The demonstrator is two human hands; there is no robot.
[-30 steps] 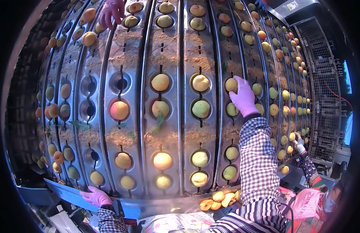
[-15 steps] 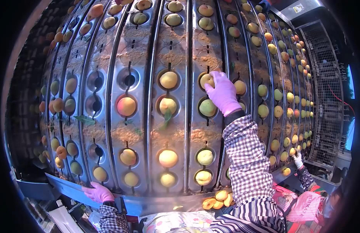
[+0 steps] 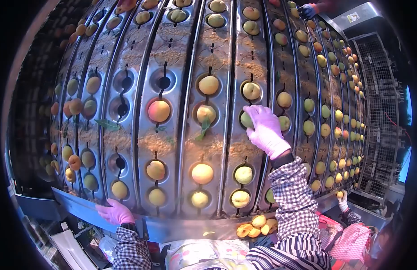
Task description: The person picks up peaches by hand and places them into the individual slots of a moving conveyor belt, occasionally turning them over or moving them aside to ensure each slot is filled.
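Observation:
My right hand, in a pink glove, reaches over the metal cup trays, its fingers curled on a greenish peach that sits in a cup. Part of that peach is hidden under the fingers. Just above, a yellow peach rests in its cup with the crease showing. To the left, another peach has a green leaf lying against it. My left hand, gloved in pink too, is at the front rail, fingers spread and holding nothing, close to a peach in a cup.
Rows of trays carry many peaches, with pulp smeared between the cups. Cut peach pieces lie by the front rail. At the right, a co-worker's gloved hand holds a peach; another gloved hand is at the far side. A wire mesh guard stands right.
My right hand has moved from the upper yellow peach to the greenish one below it. The trays appear shifted slightly right in view. My left hand remains at the rail.

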